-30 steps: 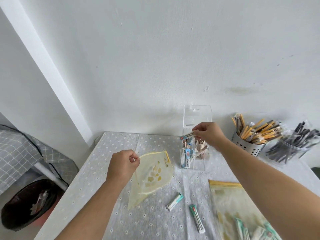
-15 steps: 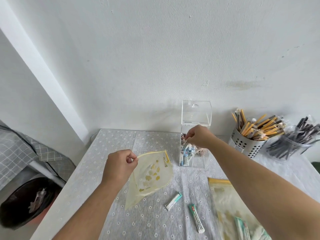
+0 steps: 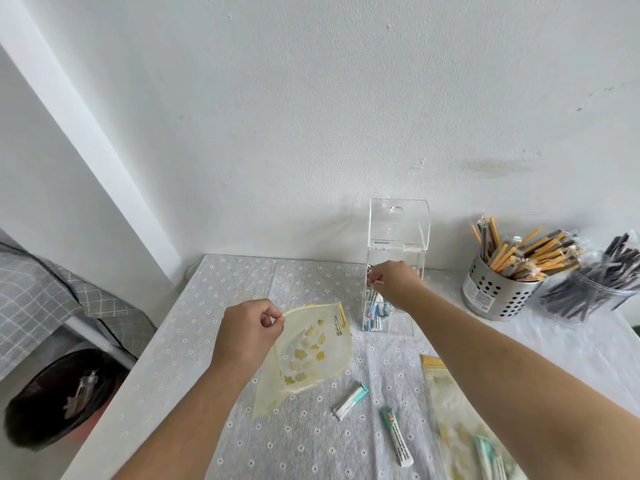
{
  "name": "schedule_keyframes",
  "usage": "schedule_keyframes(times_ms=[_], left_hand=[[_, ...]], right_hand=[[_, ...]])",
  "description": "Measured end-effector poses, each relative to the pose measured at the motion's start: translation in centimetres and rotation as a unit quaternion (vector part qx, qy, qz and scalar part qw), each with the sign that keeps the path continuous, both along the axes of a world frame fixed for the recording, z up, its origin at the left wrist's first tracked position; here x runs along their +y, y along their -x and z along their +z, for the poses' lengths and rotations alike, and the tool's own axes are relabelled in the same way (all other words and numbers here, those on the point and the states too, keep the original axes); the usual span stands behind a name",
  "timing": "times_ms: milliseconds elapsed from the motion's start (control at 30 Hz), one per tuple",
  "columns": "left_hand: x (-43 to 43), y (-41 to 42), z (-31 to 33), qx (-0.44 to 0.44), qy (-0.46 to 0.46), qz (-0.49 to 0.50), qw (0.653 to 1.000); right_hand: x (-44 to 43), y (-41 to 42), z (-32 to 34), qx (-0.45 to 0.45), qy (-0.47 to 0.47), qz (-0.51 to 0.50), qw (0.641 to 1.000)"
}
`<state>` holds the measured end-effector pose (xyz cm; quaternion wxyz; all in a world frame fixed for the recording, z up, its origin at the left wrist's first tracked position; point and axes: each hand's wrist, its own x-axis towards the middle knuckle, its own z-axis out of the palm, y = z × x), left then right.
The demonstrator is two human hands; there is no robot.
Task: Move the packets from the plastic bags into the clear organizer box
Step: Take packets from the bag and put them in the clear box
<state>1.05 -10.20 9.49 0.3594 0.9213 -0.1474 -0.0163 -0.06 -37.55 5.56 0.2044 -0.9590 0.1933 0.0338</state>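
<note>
My left hand [image 3: 247, 329] pinches the top edge of a yellowish plastic bag [image 3: 311, 351] and holds it up off the table; the bag looks empty. My right hand [image 3: 394, 282] is at the open top of the clear organizer box [image 3: 398, 230], whose lid stands raised. Its fingers are closed on a thin packet [image 3: 373, 281] that is only partly visible. Several blue and white packets [image 3: 375, 313] stand inside the box. Two loose packets, one [image 3: 350, 400] and another [image 3: 396, 436], lie on the cloth. A second bag [image 3: 450, 410] lies at right with packets [image 3: 488, 459] inside.
A perforated metal cup [image 3: 491, 299] of yellow and brown sticks and a clear tub [image 3: 595, 289] of dark sticks stand at the right by the wall. The table's left edge [image 3: 138, 368] drops to a black bin [image 3: 52, 407] on the floor.
My right hand has moved from above the box's front down into its opening with the packet. The left hand keeps its hold on the bag.
</note>
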Motion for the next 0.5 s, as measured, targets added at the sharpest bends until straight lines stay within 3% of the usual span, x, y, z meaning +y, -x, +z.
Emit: schedule_keyframes(times_ms=[133, 367, 500], left_hand=[[0.1, -0.1, -0.1, 0.002, -0.002, 0.007, 1.000], [0.0, -0.1, -0.1, -0.003, -0.004, 0.002, 1.000], [0.0, -0.1, -0.3, -0.002, -0.007, 0.001, 1.000]], right_hand=[[-0.1, -0.2, 0.3, -0.008, -0.038, 0.021, 0.999], [-1.1, -0.1, -0.3, -0.089, -0.087, -0.049, 0.991], [-0.9, 0.2, -0.3, -0.021, -0.048, -0.025, 0.998]])
